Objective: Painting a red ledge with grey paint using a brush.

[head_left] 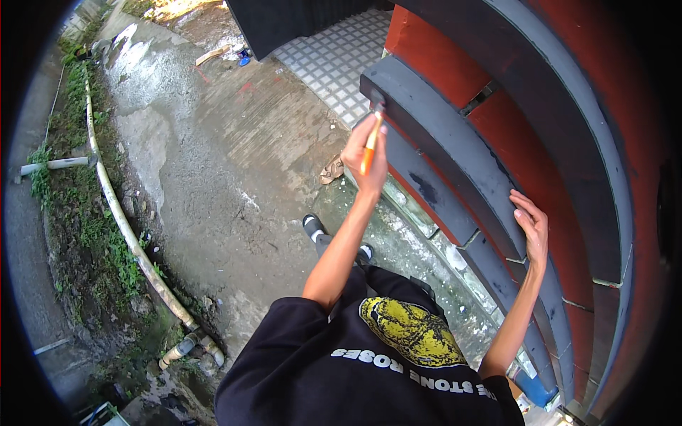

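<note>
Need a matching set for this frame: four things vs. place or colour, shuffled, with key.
Things:
1. brush
2. right hand
3. pipe
4. tiles

Place or colour:
A. flat on the grey band of the wall
B. pale, running along the weedy edge on the left
C. orange handle, gripped in the left hand
D. light grid pattern, top centre

Pairs: 1-C, 2-A, 3-B, 4-D
</note>
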The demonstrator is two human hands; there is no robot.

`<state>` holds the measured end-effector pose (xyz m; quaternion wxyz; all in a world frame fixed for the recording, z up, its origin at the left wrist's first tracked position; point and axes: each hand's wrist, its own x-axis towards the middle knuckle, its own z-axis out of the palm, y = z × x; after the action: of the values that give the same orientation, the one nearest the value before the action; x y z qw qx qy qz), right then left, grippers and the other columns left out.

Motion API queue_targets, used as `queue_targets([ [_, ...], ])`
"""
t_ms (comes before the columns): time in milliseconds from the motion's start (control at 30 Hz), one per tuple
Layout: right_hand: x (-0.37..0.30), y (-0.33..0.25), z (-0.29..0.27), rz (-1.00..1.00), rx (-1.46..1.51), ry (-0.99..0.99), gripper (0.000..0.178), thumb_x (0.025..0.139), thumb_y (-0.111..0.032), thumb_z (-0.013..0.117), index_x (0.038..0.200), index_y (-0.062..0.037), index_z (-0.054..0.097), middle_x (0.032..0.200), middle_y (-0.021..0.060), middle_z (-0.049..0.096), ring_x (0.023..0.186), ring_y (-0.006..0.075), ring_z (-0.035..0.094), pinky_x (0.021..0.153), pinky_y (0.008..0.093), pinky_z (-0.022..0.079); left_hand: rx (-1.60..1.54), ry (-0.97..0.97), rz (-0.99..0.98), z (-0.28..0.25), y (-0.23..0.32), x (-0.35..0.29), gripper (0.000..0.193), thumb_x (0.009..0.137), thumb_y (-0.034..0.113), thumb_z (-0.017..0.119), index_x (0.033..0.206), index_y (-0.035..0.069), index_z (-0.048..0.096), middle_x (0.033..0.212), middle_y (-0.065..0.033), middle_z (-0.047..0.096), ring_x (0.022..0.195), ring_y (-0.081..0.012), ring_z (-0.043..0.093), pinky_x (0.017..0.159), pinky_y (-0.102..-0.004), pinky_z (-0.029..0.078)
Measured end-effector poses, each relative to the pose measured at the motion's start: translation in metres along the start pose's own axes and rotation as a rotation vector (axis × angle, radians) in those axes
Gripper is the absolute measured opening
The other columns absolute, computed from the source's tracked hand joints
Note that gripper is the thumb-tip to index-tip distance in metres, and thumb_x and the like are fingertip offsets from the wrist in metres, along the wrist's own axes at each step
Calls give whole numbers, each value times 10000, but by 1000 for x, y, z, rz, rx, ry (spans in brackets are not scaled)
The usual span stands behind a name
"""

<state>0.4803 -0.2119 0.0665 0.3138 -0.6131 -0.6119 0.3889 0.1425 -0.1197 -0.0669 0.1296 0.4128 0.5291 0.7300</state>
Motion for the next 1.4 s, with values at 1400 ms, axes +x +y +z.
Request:
queue_targets([
  [1400,0,2,1,-32,-19,7,390,882,-247,670,1190,-13,714,1352,116,634,1245,215,574,1075,323,395,-222,85,-327,-7,31,34,286,957,177,694,1151,-32,671,1067,-91,697,946,-148,652,858,-286,512],
])
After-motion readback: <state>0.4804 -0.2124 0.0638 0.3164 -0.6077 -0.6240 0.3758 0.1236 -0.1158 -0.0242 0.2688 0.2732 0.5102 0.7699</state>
